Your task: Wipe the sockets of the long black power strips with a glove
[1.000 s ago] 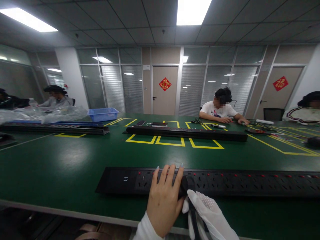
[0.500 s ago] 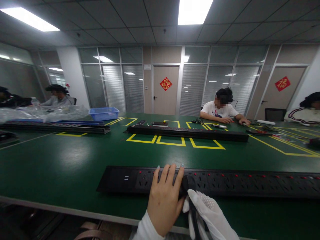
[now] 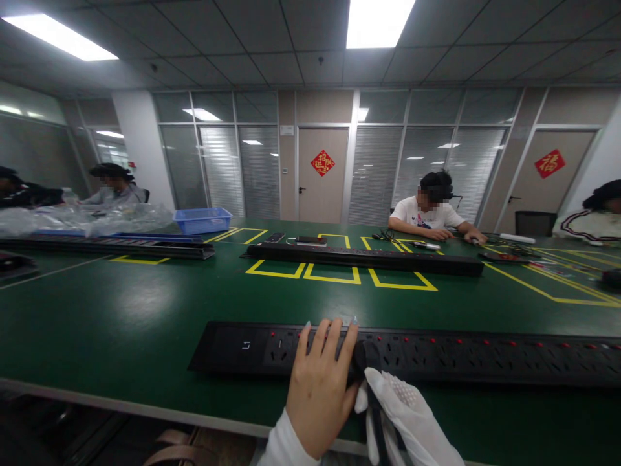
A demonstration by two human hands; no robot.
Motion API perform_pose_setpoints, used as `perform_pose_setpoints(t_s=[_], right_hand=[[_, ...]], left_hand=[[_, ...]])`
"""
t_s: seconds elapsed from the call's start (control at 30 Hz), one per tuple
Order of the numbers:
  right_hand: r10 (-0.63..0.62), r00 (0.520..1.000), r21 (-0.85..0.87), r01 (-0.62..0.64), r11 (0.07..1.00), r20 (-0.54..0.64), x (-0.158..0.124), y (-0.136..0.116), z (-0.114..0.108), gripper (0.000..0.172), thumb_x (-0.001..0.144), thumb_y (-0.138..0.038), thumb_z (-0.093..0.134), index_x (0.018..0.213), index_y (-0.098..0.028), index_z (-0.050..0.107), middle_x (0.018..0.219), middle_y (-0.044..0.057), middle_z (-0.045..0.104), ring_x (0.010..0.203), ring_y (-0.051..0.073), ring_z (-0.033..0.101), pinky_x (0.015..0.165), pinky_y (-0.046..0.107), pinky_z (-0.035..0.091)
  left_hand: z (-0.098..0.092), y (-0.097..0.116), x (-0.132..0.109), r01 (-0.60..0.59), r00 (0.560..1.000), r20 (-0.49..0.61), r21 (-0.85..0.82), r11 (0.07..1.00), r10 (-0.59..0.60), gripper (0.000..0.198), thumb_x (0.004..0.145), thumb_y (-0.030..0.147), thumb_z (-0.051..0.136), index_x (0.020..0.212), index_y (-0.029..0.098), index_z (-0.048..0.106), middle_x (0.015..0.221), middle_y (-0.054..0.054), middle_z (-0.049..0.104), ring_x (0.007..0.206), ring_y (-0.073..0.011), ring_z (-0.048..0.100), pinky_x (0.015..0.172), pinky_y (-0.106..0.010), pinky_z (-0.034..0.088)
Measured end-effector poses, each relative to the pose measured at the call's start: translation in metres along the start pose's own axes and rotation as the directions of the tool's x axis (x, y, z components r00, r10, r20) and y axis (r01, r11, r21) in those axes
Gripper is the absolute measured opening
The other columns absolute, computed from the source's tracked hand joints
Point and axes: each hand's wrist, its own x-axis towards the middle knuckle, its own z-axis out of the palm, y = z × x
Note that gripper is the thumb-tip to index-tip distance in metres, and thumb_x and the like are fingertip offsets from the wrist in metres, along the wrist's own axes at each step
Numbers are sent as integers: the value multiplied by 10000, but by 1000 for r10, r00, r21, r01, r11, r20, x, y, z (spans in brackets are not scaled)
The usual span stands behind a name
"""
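Observation:
A long black power strip (image 3: 427,359), marked L1 at its left end, lies across the table in front of me. Red dots run along its row of sockets. My left hand (image 3: 320,382), bare, rests on the strip with fingers stretched flat across it and tips at the far edge. Its thumb points toward the right hand. My right hand (image 3: 405,414), in a white dotted glove, is closed around a black plug (image 3: 369,356) with a thick cord hanging down. The plug's head is at the strip, beside my left index finger; its contact face is hidden.
Farther back on the green table (image 3: 136,298) lies a second black strip (image 3: 388,260). A blue bin (image 3: 202,221), plastic bags (image 3: 126,219) and dark rails (image 3: 145,247) stand at the left. A person (image 3: 429,207) sits opposite; others sit at both sides.

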Motion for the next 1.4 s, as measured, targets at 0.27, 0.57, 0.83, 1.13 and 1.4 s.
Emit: perform_pose_setpoints(t_s=[0.27, 0.57, 0.83, 1.13, 1.4], right_hand=[[-4, 999, -1, 4, 1000, -32, 1, 6, -2, 262, 964, -320, 584, 1193, -195, 600, 1210, 79, 613, 967, 205, 641, 819, 393, 556], [-25, 976, -36, 18, 999, -218, 21, 30, 3, 198, 969, -306, 581, 1115, -180, 627, 1102, 57, 652, 857, 167, 660, 735, 337, 576], [-93, 928, -55, 79, 995, -362, 28, 39, 3, 362, 737, -567, 751, 858, -228, 712, 955, 74, 761, 1018, 274, 678, 682, 213, 576], [-116, 906, -77, 92, 993, -408, 32, 43, 5, 378, 670, -576, 792, 830, -243, 709, 904, 70, 768, 989, 285, 692, 679, 228, 585], [-116, 911, -58, 102, 993, -396, 28, 40, 4, 358, 712, -563, 770, 865, -243, 718, 940, 72, 771, 1009, 279, 692, 690, 215, 586]], left_hand=[[1, -1, 0, -1, 1000, -6, -1, 1000, 1, 654, 862, 474, 577, 1447, 267, 371, 1368, -32, 543, 1271, -259, 445, 1111, -486, 244], [-1, 0, 0, 1, 1000, 4, -17, 1000, -1, 657, 852, 439, 596, 1445, 264, 374, 1365, -39, 544, 1270, -266, 447, 1110, -496, 253], [-2, 0, 0, 1, 1000, -1, -30, 1000, -1, 684, 835, 422, 621, 1450, 262, 366, 1365, -43, 543, 1265, -267, 450, 1120, -496, 250], [-1, 0, 1, 6, 1000, 14, -19, 1000, -5, 672, 844, 440, 610, 1447, 266, 370, 1377, -40, 536, 1273, -267, 441, 1116, -496, 247], [-1, 0, 0, -2, 1000, 6, -2, 1000, 2, 680, 841, 436, 612, 1450, 266, 362, 1374, -31, 536, 1269, -259, 446, 1115, -492, 266]])
